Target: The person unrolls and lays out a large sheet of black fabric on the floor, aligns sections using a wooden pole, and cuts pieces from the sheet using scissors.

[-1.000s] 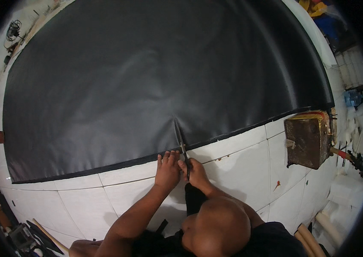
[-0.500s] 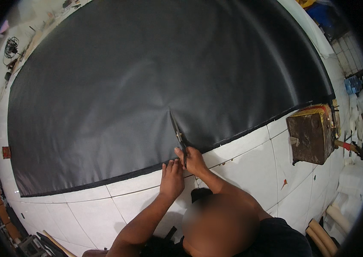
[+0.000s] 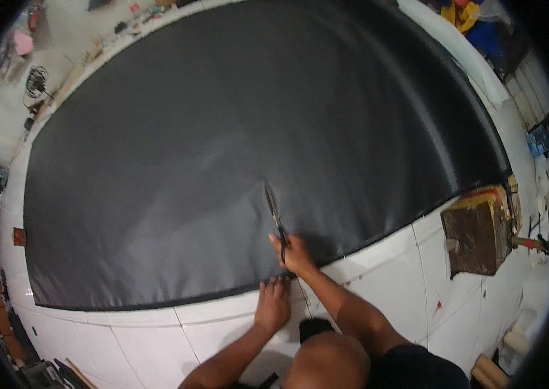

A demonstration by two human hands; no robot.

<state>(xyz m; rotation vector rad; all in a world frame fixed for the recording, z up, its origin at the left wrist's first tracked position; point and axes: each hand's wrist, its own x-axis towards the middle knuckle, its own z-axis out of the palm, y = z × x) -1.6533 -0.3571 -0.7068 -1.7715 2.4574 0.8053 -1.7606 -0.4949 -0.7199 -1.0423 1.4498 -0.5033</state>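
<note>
A broad black leather-like sheet [image 3: 190, 168] lies spread over white floor tiles. My right hand [image 3: 297, 255] is closed around the dark handles of a pair of scissors [image 3: 273, 206] above the sheet's near part. Their blades point away from me, and the material puckers slightly around the tip. Whether the lower blade lies under the sheet I cannot make out. Just left of it, my left hand [image 3: 273, 308] rests with fingers stretched out and their tips on the sheet's near edge. Its thumb is hard to see.
A worn brown box-shaped block [image 3: 477, 236] stands at the sheet's right near corner. A small reddish block [image 3: 20, 236] sits by the left edge. Coiled black cable [image 3: 36, 82] lies at the far left, and cardboard-coloured tubes [image 3: 491, 373] at the lower right.
My right hand has moved the scissors farther in over the sheet, away from my left hand. My left hand stays at the near edge. The whole view has shifted a little.
</note>
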